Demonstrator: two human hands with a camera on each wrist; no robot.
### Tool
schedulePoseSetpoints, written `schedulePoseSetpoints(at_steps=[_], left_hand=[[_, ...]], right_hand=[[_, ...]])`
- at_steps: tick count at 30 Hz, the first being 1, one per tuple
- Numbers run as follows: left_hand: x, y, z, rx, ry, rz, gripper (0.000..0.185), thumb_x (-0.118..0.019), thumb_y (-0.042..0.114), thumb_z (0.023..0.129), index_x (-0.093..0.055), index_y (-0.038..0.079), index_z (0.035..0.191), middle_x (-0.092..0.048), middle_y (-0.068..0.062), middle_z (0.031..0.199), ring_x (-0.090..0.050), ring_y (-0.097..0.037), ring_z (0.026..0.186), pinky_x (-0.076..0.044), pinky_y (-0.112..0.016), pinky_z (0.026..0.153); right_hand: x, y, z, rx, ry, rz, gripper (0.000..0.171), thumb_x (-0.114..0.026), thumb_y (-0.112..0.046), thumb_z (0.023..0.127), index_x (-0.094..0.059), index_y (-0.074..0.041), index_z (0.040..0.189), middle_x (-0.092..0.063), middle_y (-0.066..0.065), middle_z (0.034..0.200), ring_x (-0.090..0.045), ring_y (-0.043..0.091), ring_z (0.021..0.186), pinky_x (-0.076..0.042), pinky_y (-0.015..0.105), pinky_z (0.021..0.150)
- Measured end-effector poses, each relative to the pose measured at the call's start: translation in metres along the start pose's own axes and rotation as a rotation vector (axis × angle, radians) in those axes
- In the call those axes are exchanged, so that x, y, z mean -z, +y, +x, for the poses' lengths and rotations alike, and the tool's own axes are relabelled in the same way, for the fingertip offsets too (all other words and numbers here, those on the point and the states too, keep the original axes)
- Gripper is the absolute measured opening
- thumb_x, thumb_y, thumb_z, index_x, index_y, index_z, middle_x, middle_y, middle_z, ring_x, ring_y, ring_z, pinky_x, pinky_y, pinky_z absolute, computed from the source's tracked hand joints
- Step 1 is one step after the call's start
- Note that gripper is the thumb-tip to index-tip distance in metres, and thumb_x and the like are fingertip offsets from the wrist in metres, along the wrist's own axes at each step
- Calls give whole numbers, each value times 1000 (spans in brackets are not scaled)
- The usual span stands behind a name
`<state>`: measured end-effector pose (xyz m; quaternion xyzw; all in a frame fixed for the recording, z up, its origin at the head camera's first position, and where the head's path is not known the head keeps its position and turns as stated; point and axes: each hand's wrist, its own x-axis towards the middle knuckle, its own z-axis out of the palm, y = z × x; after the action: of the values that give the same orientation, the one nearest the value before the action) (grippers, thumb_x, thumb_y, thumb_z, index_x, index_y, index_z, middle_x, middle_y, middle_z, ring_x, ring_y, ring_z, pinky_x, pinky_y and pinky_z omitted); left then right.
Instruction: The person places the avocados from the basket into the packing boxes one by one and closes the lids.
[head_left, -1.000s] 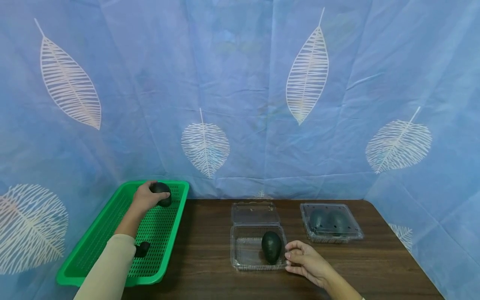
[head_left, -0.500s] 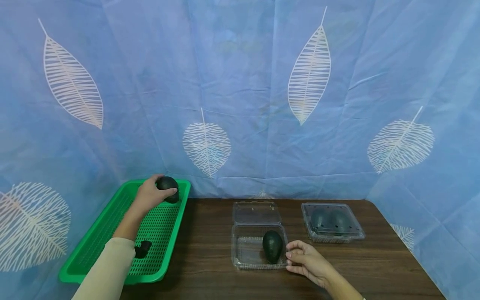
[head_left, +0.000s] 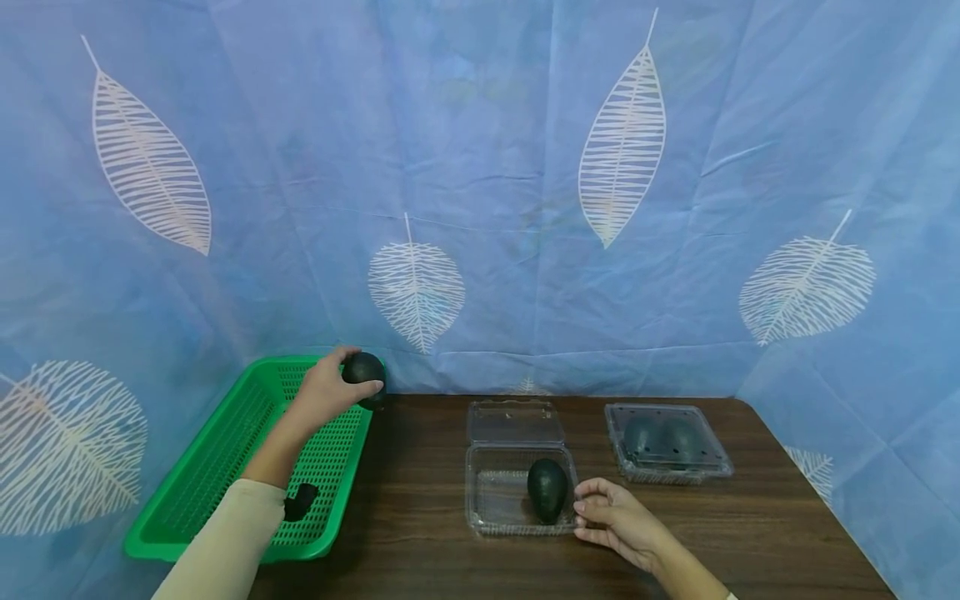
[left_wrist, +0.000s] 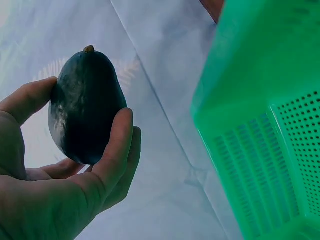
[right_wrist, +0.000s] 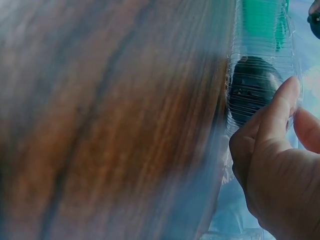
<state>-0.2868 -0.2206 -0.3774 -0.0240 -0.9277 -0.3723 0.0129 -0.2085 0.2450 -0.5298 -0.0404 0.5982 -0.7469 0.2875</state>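
Observation:
My left hand [head_left: 324, 390] grips a dark avocado [head_left: 363, 367] above the far right corner of the green perforated tray [head_left: 225, 454]; the left wrist view shows the avocado [left_wrist: 85, 105] wrapped by thumb and fingers [left_wrist: 117, 145]. An open clear clamshell box [head_left: 517, 487] on the brown table holds one avocado [head_left: 547, 489] in its right half. My right hand [head_left: 611, 518] pinches the box's front right corner, its fingertips [right_wrist: 280, 105] on the clear wall next to the fruit [right_wrist: 250, 90].
A small dark piece [head_left: 300, 502] lies in the tray near my sleeve. A shut clamshell [head_left: 667, 443] with two avocados sits at the back right. A blue leaf-print cloth [head_left: 480, 192] hangs behind and at both sides of the table [head_left: 750, 533].
My left hand has lifted the avocado from inside the tray and carried it right, to over the tray's right rim. The right hand stays at the box.

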Motion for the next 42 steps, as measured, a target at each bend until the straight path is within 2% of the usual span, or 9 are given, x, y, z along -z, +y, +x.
schedulePoseSetpoints(at_steps=[6, 14, 23, 29, 34, 42], left_hand=[[-14, 13, -5, -34, -20, 17, 80, -74, 37, 95, -38, 4, 157, -45, -31, 153, -55, -50, 130, -56, -58, 93], [-36, 31, -14, -100, -45, -21, 75, -77, 32, 93, -43, 3, 154, -52, -28, 147, -63, -45, 120, -59, -52, 85], [-71, 48, -20, -162, -81, -79, 75, -83, 28, 89, -48, 6, 151, -58, -20, 143, -67, -36, 112, -60, -46, 80], [-97, 58, -27, -205, -154, -76, 75, -84, 29, 88, -50, 7, 150, -57, -18, 143, -68, -32, 108, -61, -43, 77], [-117, 60, -30, -253, -212, -54, 74, -84, 30, 88, -51, 6, 149, -57, -18, 144, -66, -34, 112, -61, -45, 80], [-145, 63, -36, -285, -284, -32, 73, -87, 29, 85, -53, 6, 146, -59, -18, 133, -64, -33, 110, -60, -44, 79]], right_hand=[[1, 1, 0, -5, -2, 12, 27, -59, -8, 105, -45, -1, 126, -58, 1, 100, -66, 12, 91, -61, 27, 86], [0, 0, 0, -1, -3, 4, 27, -59, -9, 105, -45, -1, 126, -57, 1, 101, -65, 12, 92, -61, 28, 87], [0, 0, 3, -2, 3, 8, 28, -60, -9, 104, -45, -1, 126, -58, 1, 100, -65, 12, 91, -61, 28, 87], [1, 1, 4, -5, 7, 9, 28, -60, -9, 104, -46, -1, 126, -58, 1, 101, -66, 12, 92, -61, 28, 87], [1, 1, 4, -1, 2, 5, 27, -60, -9, 104, -45, -1, 126, -57, 1, 101, -66, 12, 92, -61, 28, 87], [0, 1, 3, 7, 4, -7, 25, -61, -10, 104, -47, -3, 124, -58, 0, 100, -64, 12, 92, -60, 28, 87]])
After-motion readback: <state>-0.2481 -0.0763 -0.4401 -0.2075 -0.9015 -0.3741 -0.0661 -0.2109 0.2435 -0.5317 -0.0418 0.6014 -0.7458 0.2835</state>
